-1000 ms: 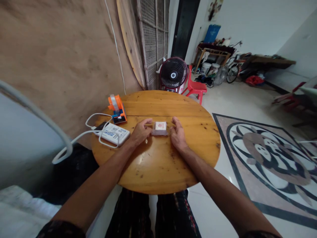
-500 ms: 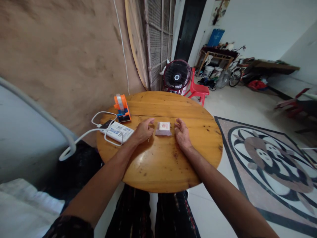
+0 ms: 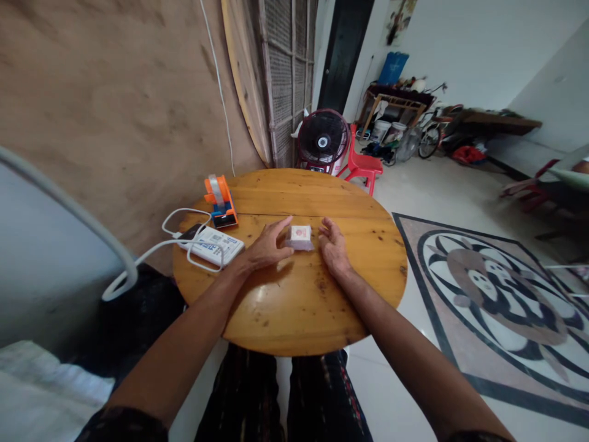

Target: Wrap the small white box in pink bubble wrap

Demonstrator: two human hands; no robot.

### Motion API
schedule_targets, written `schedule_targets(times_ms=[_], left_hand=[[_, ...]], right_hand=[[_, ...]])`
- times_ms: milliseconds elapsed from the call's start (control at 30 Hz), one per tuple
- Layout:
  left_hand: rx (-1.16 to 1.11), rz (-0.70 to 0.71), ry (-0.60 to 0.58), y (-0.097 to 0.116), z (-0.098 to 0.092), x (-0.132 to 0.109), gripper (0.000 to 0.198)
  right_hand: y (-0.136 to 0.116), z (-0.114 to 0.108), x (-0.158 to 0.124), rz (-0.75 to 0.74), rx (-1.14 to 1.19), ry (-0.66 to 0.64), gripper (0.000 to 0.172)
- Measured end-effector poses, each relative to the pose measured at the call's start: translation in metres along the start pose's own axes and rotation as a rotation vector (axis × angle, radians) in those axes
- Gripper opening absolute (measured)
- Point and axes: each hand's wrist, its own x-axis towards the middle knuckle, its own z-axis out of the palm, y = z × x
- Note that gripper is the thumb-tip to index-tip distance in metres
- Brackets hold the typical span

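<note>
A small pale block in clear wrapping (image 3: 300,238), with a reddish mark on top, lies on the round wooden table (image 3: 294,307) between my hands. My left hand (image 3: 270,244) is at its left side, thumb and fingers apart around the near left corner; whether it touches the wrapping I cannot tell. To the block's right, my right hand (image 3: 334,247) rests on its edge with fingers loosely curled and apart, holding nothing. A gap shows between this hand and the block.
An orange and blue tape dispenser (image 3: 221,201) stands at the table's back left. Nearer lies a white power bank-like box (image 3: 211,247) with a looped white cable (image 3: 151,255). Beyond the table are a fan (image 3: 323,141) and a red chair (image 3: 363,162).
My left hand has opened wider and moved up against the block's left side. My right hand stays nearly where it was. The whole view has shifted slightly.
</note>
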Motion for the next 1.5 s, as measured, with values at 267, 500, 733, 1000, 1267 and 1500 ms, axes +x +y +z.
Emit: schedule_targets(times_ms=[267,500,733,1000,1267,1500], left_hand=[[-0.118,0.045,-0.014,-0.018,0.012,0.004,0.084],[-0.298,0.036,-0.023,-0.02,0.014,0.006,0.081],[-0.33,0.026,-0.05,-0.011,0.009,0.004,0.081],[-0.278,-0.017,-0.044,-0.014,0.008,0.004,0.076],[-0.239,0.041,-0.057,-0.02,0.007,0.004,0.057],[-0.207,0.025,-0.073,-0.009,0.003,0.001,0.06]], right_hand=[[-0.011,0.004,-0.005,0.03,0.072,-0.085,0.059],[-0.009,0.009,-0.004,0.023,0.061,-0.079,0.044],[-0.004,0.009,-0.004,-0.031,0.006,-0.047,0.034],[-0.007,0.009,-0.006,-0.004,-0.015,-0.131,0.04],[-0.019,0.006,-0.007,-0.04,-0.001,-0.216,0.023],[-0.019,0.007,-0.01,-0.096,-0.113,-0.185,0.038]])
